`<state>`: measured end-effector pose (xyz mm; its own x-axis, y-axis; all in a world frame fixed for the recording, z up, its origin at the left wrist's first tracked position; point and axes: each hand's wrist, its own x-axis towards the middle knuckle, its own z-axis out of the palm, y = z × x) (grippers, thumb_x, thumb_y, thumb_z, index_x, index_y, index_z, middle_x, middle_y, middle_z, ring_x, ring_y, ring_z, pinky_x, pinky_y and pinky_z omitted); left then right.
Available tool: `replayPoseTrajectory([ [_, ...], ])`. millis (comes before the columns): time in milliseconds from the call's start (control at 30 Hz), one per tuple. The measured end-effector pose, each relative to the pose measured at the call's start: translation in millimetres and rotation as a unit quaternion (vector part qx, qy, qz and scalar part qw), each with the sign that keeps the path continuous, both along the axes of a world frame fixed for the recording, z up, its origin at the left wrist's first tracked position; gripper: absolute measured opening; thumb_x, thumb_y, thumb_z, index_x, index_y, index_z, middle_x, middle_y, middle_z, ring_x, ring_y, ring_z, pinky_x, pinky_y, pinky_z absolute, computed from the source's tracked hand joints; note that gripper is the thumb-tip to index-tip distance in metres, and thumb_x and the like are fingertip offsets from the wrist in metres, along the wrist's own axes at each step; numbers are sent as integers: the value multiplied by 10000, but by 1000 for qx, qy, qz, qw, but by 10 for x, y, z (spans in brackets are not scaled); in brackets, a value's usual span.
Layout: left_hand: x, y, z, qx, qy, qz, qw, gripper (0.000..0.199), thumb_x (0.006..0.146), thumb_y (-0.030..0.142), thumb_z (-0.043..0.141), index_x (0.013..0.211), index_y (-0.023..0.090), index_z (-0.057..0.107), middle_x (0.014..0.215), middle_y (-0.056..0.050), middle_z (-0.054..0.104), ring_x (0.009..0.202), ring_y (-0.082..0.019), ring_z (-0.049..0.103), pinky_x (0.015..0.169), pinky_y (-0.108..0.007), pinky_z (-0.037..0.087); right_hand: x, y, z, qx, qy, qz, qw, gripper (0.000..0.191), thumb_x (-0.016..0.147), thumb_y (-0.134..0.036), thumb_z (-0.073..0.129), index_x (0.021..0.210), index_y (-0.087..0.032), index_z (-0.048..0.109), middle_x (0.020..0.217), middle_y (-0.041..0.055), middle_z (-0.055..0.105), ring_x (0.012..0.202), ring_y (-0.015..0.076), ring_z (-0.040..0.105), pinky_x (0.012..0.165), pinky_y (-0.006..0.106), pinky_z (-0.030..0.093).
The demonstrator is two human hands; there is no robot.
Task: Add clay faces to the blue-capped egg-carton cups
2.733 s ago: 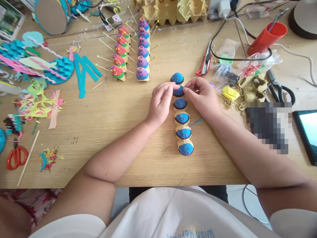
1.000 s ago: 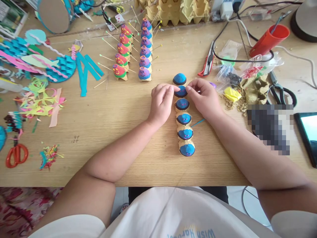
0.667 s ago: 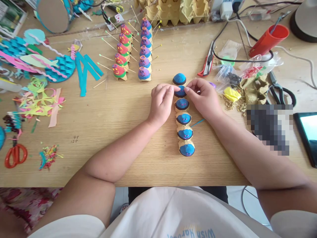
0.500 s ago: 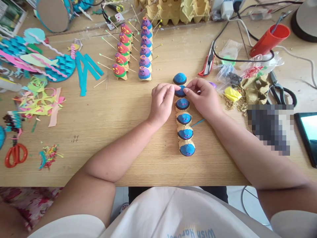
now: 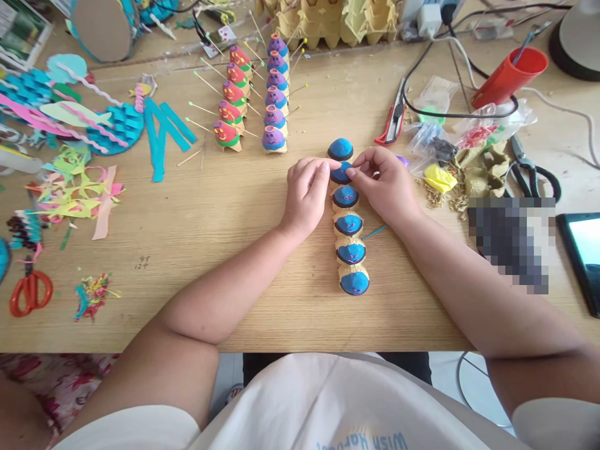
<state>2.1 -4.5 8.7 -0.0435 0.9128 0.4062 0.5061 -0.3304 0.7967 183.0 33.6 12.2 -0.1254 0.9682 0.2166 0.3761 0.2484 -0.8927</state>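
Note:
A strip of egg-carton cups [image 5: 347,240] runs lengthwise on the table, its domes covered in blue with dark rims. Small pink eyes and mouths mark several of the lower domes. At the second dome from the far end [image 5: 344,174], both hands meet. My left hand [image 5: 307,190] is closed at its left side, index fingertip resting on the blue top. From the right, my right hand [image 5: 385,182] pinches thumb and finger together at the same dome; anything between those fingertips is too small to make out. The farthest dome [image 5: 340,149] shows no face.
Finished-looking red-green [image 5: 229,114] and purple-blue [image 5: 274,115] carton caterpillars stand behind, with pins sticking out. A red cutter [image 5: 394,119], black-handled scissors [image 5: 532,172], yellow clay [image 5: 439,179] and a tilted red cup [image 5: 510,78] lie right. Red scissors [image 5: 30,294] and paper scraps [image 5: 77,187] lie left.
Both hands stay at the second dome with almost no visible movement. The camera view has shifted very slightly.

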Motion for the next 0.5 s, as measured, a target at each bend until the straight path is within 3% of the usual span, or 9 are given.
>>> replayPoseTrajectory([
  [233, -3, 5, -7, 3, -8, 3, 1000, 634, 1085, 716, 305, 1049, 284, 768, 1154, -42, 814, 1198, -217, 701, 1154, -389, 475, 10, 10, -33, 10, 24, -5, 1000, 118, 989, -394, 684, 973, -283, 722, 794, 16, 599, 806, 207, 584, 823, 407, 579],
  [400, -1, 3, -7, 2, -14, 6, 1000, 634, 1079, 724, 312, 1048, 286, 769, 1151, -40, 816, 1191, -217, 704, 1149, -387, 479, 12, -30, 35, 27, 23, 1, 999, 202, 950, -209, 608, 880, -265, 789, 874, 39, 671, 985, 241, 667, 1048, 489, 550],
  [500, -1, 2, -5, 1, -12, 6, 1000, 626, 1085, 713, 311, 1051, 286, 768, 1163, -40, 816, 1193, -216, 704, 1144, -389, 480, 16, -49, 78, 12, 13, -2, 1000, 193, 924, -189, 635, 861, -267, 800, 866, 42, 662, 1010, 253, 669, 1077, 512, 541],
])
